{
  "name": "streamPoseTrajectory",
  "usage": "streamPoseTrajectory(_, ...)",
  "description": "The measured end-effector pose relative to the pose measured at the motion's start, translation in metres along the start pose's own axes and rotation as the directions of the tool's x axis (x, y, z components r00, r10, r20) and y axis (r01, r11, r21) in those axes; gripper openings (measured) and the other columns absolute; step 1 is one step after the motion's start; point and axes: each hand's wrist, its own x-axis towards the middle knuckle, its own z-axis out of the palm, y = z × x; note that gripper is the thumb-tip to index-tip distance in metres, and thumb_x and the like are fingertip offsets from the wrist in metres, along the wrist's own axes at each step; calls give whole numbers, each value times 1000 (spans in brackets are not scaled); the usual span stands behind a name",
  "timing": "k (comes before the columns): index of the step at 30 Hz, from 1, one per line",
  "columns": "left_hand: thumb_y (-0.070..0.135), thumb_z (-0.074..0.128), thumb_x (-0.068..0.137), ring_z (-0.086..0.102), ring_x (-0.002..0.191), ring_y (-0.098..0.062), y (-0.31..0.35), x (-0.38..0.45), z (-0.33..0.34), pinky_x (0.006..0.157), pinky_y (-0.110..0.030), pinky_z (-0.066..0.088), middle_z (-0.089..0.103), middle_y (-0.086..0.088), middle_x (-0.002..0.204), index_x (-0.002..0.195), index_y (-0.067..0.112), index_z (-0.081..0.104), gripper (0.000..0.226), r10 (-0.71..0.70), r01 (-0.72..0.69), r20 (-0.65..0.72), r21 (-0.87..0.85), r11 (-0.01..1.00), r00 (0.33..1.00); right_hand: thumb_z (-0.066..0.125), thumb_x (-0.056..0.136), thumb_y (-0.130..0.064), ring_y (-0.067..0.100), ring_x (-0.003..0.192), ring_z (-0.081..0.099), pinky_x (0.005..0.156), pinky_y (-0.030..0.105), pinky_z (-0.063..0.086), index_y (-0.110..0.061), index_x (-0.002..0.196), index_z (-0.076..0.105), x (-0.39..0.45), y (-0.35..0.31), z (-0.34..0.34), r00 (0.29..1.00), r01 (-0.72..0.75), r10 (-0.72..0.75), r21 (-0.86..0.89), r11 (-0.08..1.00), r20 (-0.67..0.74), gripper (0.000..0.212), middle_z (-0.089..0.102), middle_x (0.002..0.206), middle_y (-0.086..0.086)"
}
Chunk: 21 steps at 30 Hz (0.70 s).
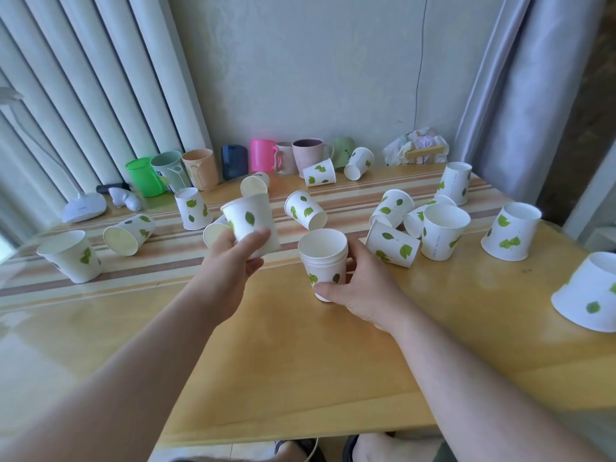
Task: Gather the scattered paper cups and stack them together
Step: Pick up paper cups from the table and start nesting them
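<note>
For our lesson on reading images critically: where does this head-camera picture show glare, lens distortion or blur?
Head view: glare whitens the table at lower left; the wide lens bows the curtains and stretches the cup at the right edge; the stack in the right hand and the cup in the left hand look sharp.

I count fifteen loose paper cups (443,231) on the table (283,345), another cup (250,225) in my left hand (233,261), one stack (323,258) in my right hand (361,290), and eight mugs (263,155).

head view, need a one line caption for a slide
Left hand lifts a leaf-print paper cup toward the nested stack gripped by the right hand, with loose cups scattered across the wooden table.
</note>
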Motion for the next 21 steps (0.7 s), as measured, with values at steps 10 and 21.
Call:
streamPoseTrajectory(10, 34, 82, 78, 75, 114, -16, 15, -3, 44, 105, -45, 55, 81, 1, 118, 126, 16, 71, 52, 141, -167, 152, 173, 971, 978, 94, 76, -28, -7, 97, 64, 82, 22, 55, -47, 126, 57, -4, 4, 1, 999, 24, -25, -18, 1000, -22, 66, 73, 113, -20)
streamPoseTrajectory(21, 35, 91, 83, 67, 119, -5, -10, -12, 51, 97, -34, 56, 80, 11, 117, 121, 29, 74, 42, 112, -161, 189, 266, 950, 975, 92, 72, -37, 1, 98, 70, 90, 37, 63, -49, 122, 56, -5, 2, 4, 999, 8, -9, -44, 999, -39, 63, 75, 107, -23)
